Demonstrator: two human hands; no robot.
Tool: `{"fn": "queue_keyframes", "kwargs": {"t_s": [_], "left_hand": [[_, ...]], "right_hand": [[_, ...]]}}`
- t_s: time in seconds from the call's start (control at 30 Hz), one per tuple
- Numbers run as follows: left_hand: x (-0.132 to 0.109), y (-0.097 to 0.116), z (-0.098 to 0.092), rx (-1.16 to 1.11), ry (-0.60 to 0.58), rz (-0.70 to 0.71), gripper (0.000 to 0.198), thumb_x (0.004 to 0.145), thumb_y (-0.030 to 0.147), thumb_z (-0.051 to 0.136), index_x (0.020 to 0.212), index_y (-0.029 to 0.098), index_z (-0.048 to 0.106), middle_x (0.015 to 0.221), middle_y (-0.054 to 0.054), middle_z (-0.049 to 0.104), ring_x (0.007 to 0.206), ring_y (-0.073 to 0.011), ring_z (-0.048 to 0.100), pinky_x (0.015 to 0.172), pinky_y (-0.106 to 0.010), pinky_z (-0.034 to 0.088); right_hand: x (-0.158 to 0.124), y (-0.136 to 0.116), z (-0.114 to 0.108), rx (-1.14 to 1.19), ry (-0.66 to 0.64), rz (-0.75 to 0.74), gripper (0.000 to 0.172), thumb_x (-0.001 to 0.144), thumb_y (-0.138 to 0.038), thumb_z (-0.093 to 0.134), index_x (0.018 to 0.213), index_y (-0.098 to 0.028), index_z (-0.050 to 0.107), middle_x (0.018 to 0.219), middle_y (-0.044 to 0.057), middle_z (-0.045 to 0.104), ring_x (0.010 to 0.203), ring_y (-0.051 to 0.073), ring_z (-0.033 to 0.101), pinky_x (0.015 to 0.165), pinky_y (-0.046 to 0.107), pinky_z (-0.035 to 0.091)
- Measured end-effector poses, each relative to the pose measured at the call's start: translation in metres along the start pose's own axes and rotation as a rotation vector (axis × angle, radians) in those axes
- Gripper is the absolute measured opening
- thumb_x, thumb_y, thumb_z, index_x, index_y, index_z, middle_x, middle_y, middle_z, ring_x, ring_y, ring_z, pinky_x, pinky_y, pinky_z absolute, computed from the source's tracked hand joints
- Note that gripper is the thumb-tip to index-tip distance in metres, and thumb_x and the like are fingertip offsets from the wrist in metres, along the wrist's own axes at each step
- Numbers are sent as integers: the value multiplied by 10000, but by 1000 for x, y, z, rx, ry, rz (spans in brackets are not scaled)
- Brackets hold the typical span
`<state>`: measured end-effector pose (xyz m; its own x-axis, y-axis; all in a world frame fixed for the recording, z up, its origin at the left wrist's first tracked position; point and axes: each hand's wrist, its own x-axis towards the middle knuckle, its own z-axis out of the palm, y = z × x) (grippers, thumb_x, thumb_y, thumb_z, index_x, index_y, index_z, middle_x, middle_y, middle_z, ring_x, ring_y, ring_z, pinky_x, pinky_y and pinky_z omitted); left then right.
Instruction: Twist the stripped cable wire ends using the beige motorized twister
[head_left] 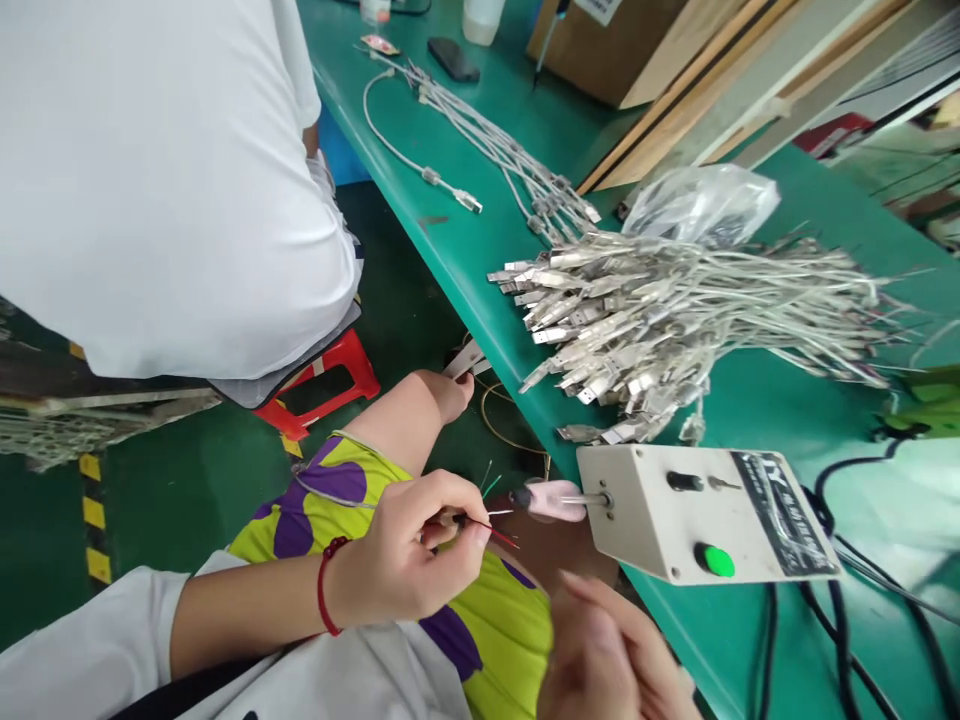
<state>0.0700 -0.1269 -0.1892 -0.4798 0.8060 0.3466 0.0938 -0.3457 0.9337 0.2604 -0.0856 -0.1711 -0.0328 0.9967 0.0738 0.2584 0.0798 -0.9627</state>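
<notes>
The person's left hand (412, 545) pinches a thin cable (459, 519) between thumb and fingers, with the end pointing toward the machine. Fine wires fan out of it: a red wire (502, 536) running along past the thumb tip, a white wire (499, 512) above it and a green wire (492, 486) angled upward. This cable end is held in the air over the person's lap, just beside the pinkish tip (559, 499) that juts from a beige control box (686, 515). The right hand (607, 650) is lower and nearer the camera, its fingers bent (it is blurred, so whether it grips anything cannot be told). A red bracelet (328, 585) circles the left wrist.

The control box sits at the edge of the green desk (450, 240), with a round green button (718, 560) and a black switch (685, 482) on its face. Beyond it lies a large heap of grey USB cables (675, 310), metal plugs mostly toward the person's side, and a clear plastic bag (705, 205) rests against the heap. Farther along is a smaller bundle of cables (495, 140). A co-worker in a white shirt (165, 190) sits on a red stool (330, 385).
</notes>
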Motion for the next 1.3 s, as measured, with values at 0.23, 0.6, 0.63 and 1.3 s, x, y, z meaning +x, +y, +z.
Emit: {"fn": "queue_keyframes", "kwargs": {"t_s": [0.23,0.6,0.63,1.3], "left_hand": [[-3,9,4,14,-85,141,223,930,67,695,1034,251,626,798,19,688,536,-97,476,512,-219,429],[2,4,11,-9,-163,385,92,999,144,641,1060,213,633,770,-4,714,639,-144,679,666,-229,584],[3,3,11,-6,-171,391,75,1007,154,639,1059,209,638,773,-9,719,642,-146,680,677,-233,593],[13,7,-7,213,-104,312,93,1078,208,713,1032,223,633,721,15,755,591,-144,728,597,-230,587]], "right_hand": [[3,-13,34,400,-335,348,289,935,-513,957,992,-233,917,613,3,639,485,94,444,457,193,404],[6,-28,45,637,-303,407,231,872,-458,1026,862,-263,904,557,-36,589,451,40,295,417,124,285],[6,-28,45,645,-305,410,229,871,-454,1027,864,-261,905,558,-42,572,455,41,276,411,126,254],[11,-16,50,570,-229,229,294,1019,-445,876,837,-215,850,619,-17,582,499,92,445,479,186,394]]}}
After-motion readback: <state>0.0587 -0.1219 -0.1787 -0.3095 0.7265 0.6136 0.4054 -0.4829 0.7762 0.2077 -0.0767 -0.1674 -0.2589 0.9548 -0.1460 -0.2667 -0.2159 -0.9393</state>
